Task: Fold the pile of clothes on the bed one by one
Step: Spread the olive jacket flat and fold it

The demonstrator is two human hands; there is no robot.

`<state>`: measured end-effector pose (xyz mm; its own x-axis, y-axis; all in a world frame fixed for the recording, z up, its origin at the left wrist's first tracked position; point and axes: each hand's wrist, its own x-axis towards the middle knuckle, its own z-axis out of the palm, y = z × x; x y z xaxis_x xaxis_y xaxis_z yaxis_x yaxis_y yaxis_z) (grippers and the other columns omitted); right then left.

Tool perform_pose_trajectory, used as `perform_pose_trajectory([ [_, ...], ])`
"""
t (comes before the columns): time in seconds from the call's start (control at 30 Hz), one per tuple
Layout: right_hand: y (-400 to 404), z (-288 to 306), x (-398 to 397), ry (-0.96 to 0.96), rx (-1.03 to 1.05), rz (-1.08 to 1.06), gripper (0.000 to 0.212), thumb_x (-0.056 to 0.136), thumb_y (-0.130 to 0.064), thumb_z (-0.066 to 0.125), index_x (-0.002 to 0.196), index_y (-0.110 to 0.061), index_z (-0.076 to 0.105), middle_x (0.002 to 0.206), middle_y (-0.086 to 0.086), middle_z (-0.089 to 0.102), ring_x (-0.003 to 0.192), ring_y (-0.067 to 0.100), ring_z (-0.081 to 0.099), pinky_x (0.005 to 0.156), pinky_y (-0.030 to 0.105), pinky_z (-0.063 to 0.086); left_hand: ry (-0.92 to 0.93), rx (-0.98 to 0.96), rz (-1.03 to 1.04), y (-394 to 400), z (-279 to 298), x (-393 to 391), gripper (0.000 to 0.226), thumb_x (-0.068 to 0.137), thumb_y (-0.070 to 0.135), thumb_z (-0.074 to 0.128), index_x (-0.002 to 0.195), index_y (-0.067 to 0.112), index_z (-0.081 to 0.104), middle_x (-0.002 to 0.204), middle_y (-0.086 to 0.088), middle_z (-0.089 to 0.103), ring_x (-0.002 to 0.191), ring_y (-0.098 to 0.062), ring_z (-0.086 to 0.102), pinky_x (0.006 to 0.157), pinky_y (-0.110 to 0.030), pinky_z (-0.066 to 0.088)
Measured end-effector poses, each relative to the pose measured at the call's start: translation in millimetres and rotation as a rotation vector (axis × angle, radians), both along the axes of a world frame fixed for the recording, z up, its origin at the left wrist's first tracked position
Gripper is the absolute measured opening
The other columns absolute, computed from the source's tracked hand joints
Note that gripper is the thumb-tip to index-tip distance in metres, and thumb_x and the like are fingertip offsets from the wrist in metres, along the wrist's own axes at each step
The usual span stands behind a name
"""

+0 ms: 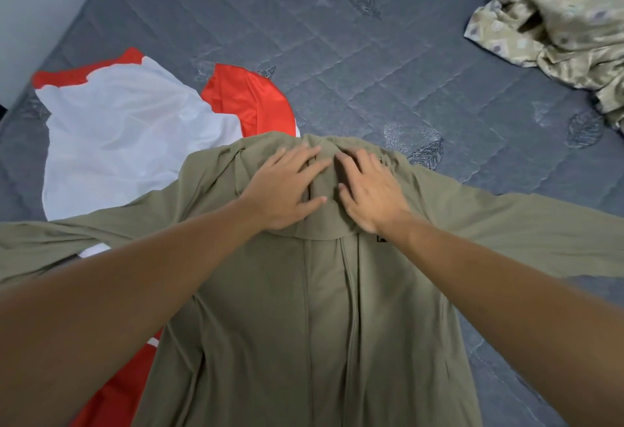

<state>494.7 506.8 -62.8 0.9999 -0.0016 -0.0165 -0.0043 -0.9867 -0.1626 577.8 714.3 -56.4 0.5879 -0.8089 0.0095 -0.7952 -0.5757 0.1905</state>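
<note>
Both hands, left hand and right hand, fingers spread flat, palms down on the olive jacket hood.

An olive zip-front jacket lay face up on the grey bed, sleeves spread wide, its hood bunched at the top. It overlapped a red-and-white garment; a crumpled beige patterned cloth sat well apart.
</note>
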Motion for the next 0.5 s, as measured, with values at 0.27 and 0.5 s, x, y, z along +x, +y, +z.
perform_pose_trajectory([
  [0.27, -7.7, -71.5, -0.6, 0.053, -0.108, -0.026, 0.069, 0.105, -0.054, 0.017, 0.167, -0.027, 0.001, 0.173, 0.013, -0.001, 0.161, 0.029, -0.003, 0.13, 0.045, 0.005, -0.07, 0.105, 0.161, 33.3, -73.3, 4.5, 0.092, 0.092, 0.082, 0.027, 0.166, 0.028, 0.015, 0.174, -0.008, 0.009, 0.16, -0.023, 0.008, 0.129, -0.043, 0.012],
  [0.5, 18.5, -23.1, -2.5, 0.038, -0.061, 0.057, 0.071, 0.103, -0.049, 0.026, 0.166, -0.019, 0.012, 0.174, 0.013, 0.006, 0.161, 0.028, 0.002, 0.13, 0.045, 0.004, -0.021, 0.056, 0.137, 84.9, -30.3, -4.6, 0.072, 0.102, 0.065, 0.027, 0.163, 0.027, 0.03, 0.171, -0.008, 0.023, 0.159, -0.027, 0.018, 0.129, -0.045, 0.015],
])
